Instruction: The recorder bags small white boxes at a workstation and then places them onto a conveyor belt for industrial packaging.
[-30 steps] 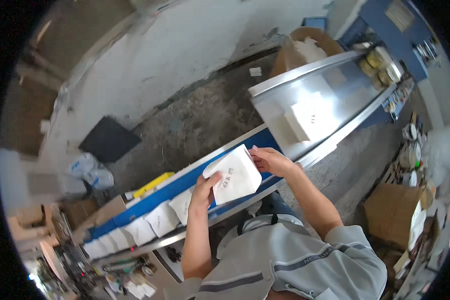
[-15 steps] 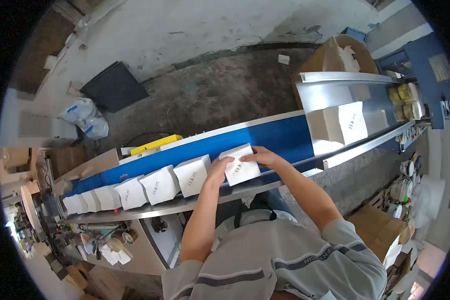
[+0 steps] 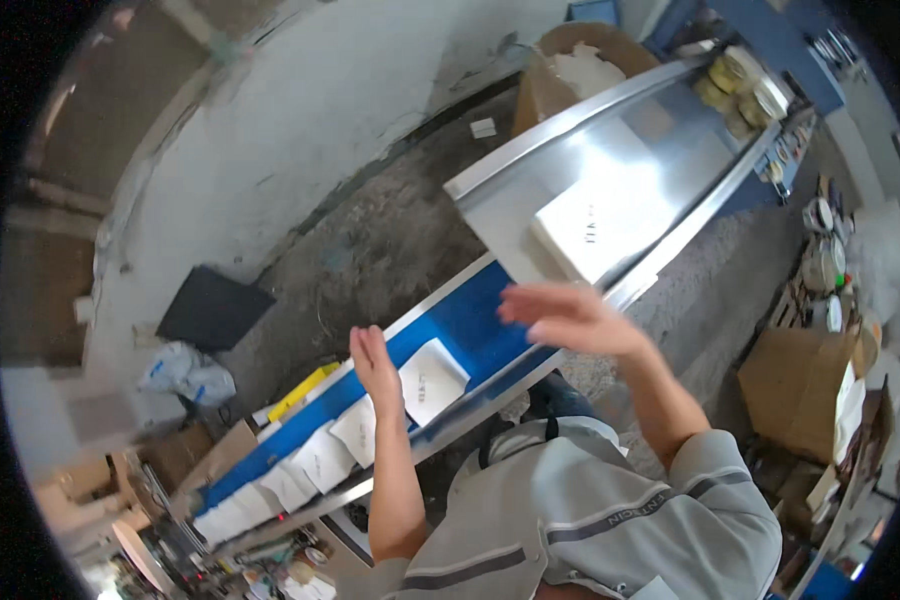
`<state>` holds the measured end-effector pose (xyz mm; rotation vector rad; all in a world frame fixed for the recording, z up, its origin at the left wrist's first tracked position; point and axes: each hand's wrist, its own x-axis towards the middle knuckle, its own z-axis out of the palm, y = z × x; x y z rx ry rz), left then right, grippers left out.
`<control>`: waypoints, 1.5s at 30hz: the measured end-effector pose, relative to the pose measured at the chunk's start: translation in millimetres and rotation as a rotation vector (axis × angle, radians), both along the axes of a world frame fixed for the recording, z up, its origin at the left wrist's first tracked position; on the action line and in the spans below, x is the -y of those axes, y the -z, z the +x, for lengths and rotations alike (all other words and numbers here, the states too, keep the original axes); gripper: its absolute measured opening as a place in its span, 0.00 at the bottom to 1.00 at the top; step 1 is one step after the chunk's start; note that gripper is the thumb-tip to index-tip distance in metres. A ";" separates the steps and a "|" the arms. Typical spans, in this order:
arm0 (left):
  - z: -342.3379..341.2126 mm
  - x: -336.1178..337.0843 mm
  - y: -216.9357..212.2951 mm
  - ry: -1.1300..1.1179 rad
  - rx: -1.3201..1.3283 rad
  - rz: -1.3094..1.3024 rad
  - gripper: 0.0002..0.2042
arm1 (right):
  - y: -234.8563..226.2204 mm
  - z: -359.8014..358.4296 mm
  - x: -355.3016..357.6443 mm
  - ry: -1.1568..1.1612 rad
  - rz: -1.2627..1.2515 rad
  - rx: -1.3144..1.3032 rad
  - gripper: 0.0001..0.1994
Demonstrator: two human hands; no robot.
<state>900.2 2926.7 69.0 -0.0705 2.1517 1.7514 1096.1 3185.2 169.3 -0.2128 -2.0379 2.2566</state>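
Observation:
My left hand (image 3: 376, 372) is raised, fingers stretched out and holding nothing, just left of a white block-shaped pack (image 3: 435, 385) with dark print on top. That pack sits on a blue conveyor belt (image 3: 495, 305). Further right, my right hand (image 3: 570, 318) hovers over the belt near the metal chute; its fingers are extended and slightly blurred, with nothing in them. A larger white block (image 3: 610, 228), also printed, lies on the chute beyond that hand. Several more white packs (image 3: 320, 460) stand in a row along the belt to the lower left.
The metal chute (image 3: 515, 235) has raised side rails and adjoins the belt's right end. Behind it stands a cardboard box (image 3: 540, 95) with white scraps. A yellow bar (image 3: 305, 390) lies along the belt's far edge; a brown carton (image 3: 795, 385) stands at right.
Both hands have let go of the white pack they held and moved apart, the right one toward the chute. The view has turned to the right.

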 end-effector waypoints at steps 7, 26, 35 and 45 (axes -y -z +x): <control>50.1 -136.8 -24.3 0.455 0.605 0.268 0.48 | 19.6 50.1 -164.5 0.675 0.360 0.267 0.42; 16.3 -24.6 -10.6 0.371 0.538 0.606 0.23 | 48.1 -55.6 21.1 0.256 -0.062 0.332 0.31; -3.5 6.0 46.2 0.305 0.604 0.514 0.23 | 116.6 -93.0 54.3 -0.037 -0.097 0.481 0.34; 33.5 -64.9 129.1 0.133 0.326 0.073 0.21 | 137.9 -83.9 59.4 0.311 -0.030 0.747 0.44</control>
